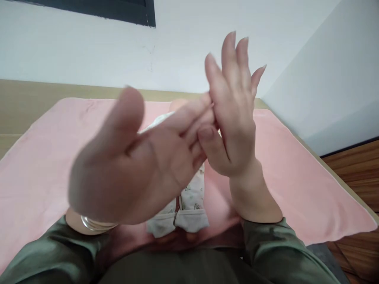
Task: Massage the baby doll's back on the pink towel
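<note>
My left hand (139, 173) is held up with its palm toward me, thumb raised apart and fingers stretched out to the right. Its fingertips touch the palm side of my right hand (235, 114), which stands upright with spread fingers. No object shows in either hand. Below and behind them, a small figure in white printed trousers (194, 193) with folded cuffs lies on a pink sheet (296, 177). Feet peek out below the cuffs. My hands hide most of the body, so I cannot tell whether it is a person or a doll.
Under the pink sheet is a pale wooden surface (17, 104). A white wall (89, 51) rises behind it, with a dark frame (124, 12) at the upper left. Brown wood-grain panels (355, 169) stand at the right, below the surface's edge.
</note>
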A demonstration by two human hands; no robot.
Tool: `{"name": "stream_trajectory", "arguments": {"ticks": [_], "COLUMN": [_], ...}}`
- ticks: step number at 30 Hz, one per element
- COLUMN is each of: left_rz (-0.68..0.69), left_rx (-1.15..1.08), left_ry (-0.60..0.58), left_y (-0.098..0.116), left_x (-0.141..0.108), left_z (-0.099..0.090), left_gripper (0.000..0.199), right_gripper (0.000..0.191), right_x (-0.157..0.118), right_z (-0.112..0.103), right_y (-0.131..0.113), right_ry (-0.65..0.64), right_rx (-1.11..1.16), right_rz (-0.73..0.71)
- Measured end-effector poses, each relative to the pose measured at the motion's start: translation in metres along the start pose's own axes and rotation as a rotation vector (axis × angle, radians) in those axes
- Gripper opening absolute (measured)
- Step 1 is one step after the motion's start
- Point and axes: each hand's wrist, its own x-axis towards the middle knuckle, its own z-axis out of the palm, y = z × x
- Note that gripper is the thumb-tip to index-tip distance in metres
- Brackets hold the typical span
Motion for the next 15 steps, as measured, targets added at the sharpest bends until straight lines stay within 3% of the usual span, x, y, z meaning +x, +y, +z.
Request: {"name": "stream_trajectory", "arguments": {"ticks": [2, 5, 9, 12, 15], "left_rz": [0.048, 0.131, 0.227, 0.076, -0.119], "left_rx": [0.008, 0.070, 0.047, 0.044, 0.107], "left_ry": [-0.050, 0.036, 0.025, 0.029, 0.149], "left_y": [0.009, 0.022, 0.026, 0.014, -0.008], "left_x": [-0.003, -0.002, 0.007, 0.018, 0.027], "left_z": [-0.006, -0.010, -0.008, -0.005, 0.003], "left_gripper": [0.085, 0.084, 0.078, 0.076, 0.068], "right_gripper": [0.068, 0.068, 0.066, 0.058, 0.048], "right_x": [-0.001, -0.004, -0.017, -0.031, -0.039], "right_z": [-0.001, -0.005, -0.006, -0.002, 0.004], "right_y": [-0.001, -0.014, -0.039, -0.056, -0.066], "right_ry": [0.028, -0.048, -0.170, -0.190, -0.165], "right_rx": [0.009, 0.006, 0.025, 0.065, 0.039], "right_rz": [0.013, -0.044, -0.266, -0.423, -0.504]}}
